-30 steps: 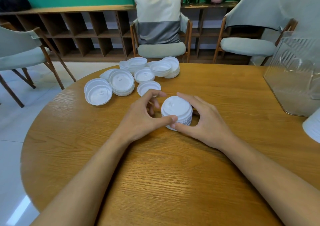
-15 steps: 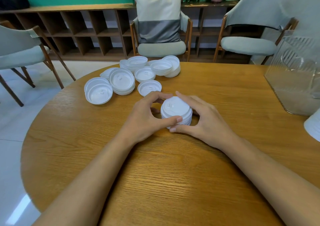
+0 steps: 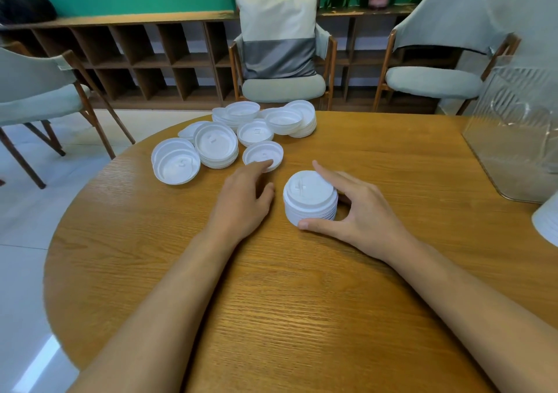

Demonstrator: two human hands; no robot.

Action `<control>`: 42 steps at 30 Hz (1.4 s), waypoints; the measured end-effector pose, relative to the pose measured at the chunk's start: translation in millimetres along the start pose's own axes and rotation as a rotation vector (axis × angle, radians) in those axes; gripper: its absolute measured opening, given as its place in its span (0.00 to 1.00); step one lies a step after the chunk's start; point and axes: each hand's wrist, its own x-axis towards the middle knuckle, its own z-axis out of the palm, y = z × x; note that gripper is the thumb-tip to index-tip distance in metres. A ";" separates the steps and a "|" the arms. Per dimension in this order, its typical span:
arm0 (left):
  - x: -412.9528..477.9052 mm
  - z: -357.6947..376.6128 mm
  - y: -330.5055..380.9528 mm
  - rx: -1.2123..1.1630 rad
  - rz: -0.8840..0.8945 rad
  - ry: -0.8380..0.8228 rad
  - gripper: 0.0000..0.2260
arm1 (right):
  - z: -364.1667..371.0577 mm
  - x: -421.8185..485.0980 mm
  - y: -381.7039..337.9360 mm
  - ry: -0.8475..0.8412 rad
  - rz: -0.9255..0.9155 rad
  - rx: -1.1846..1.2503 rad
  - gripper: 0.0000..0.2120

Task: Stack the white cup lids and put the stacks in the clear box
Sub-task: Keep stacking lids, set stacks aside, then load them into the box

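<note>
Stack of lids (image 3: 309, 196) in right hand (image 3: 367, 213), left hand (image 3: 241, 202) at single lid (image 3: 260, 153)

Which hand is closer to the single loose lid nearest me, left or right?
Left. The left hand has its fingertips at the near rim of the single lid; the right hand is off to its right, gripping the lid stack.

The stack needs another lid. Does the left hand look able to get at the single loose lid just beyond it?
Probably yes. The left hand is open, its fingertips at the near rim of the single lid, with nothing between; the right hand grips the stack off to the side.
</note>
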 end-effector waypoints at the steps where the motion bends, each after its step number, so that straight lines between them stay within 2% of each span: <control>1: 0.3 0.9 -1.2 0.014 0.001 0.006 0.21 | -0.4 -0.4 -0.6 0.003 0.002 -0.003 0.50; 8: -1.6 -5.2 0.9 -0.029 -0.047 0.167 0.13 | -3.2 -2.9 -6.0 -0.001 0.005 0.008 0.50; 11: -2.1 -7.8 6.2 -0.062 -0.013 0.224 0.09 | -3.1 -2.9 -5.3 -0.003 -0.010 0.007 0.50; 15: -3.6 -11.4 16.2 -0.232 0.003 0.304 0.12 | -0.4 -2.7 -3.3 0.011 -0.030 0.014 0.48; 20: -7.3 -18.8 21.4 -0.712 -0.145 0.201 0.24 | 0.2 -1.7 -2.3 0.033 -0.025 -0.020 0.46; 22: -8.5 -24.6 27.3 -0.916 -0.213 0.119 0.24 | 0.8 -0.8 -1.4 0.057 -0.021 -0.021 0.46; 24: -9.3 -27.2 32.4 -0.993 -0.236 0.012 0.23 | 1.3 -0.2 -0.6 0.066 -0.028 -0.025 0.46; 28: -12.3 -23.2 36.0 -0.911 -0.163 -0.105 0.19 | -0.1 0.2 0.6 0.056 -0.043 -0.020 0.48; 31: -15.1 -16.9 33.8 -0.618 -0.063 -0.096 0.16 | 0.0 -0.4 1.4 0.061 -0.059 0.001 0.47; 34: -19.3 -11.7 33.8 -0.409 0.014 -0.112 0.19 | 1.4 -0.5 2.1 0.079 -0.083 0.001 0.44; 38: -19.4 -15.8 33.0 -0.367 0.032 -0.053 0.23 | 1.7 -0.2 2.2 0.077 -0.110 -0.008 0.42; 42: -19.1 -19.1 36.0 -0.528 0.051 -0.227 0.27 | 2.0 -0.9 1.7 0.059 -0.129 -0.004 0.42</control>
